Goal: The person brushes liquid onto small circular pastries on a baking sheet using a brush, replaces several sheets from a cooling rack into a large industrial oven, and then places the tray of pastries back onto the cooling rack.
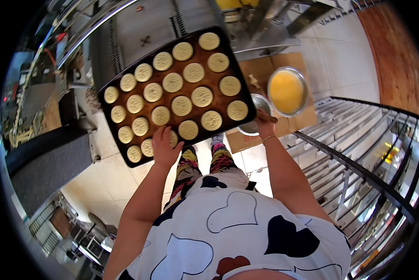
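A large dark baking tray (229, 122) lies tilted across the view, carrying rows of pale round dough discs (181, 106) with textured tops. Over its near edge reaches my left hand (162, 147), fingers stretched out and thumb apart, among the nearest discs and partly covering one. Just past the tray's right corner is my right hand (265, 126), its fingers curled around something brown; what this is I cannot make out. Beneath that hand a metal bowl (261, 101) is partly hidden by the hand and tray. Beside it stands a metal bowl of yellow liquid (286, 92).
Flattened cardboard (291, 60) lies under the bowls. A metal rack with many bars (354, 154) stands at the right. Beyond the tray is a metal conveyor-like surface (141, 28) with chains. A dark padded edge (46, 144) juts in at the left, above the tiled floor (97, 182).
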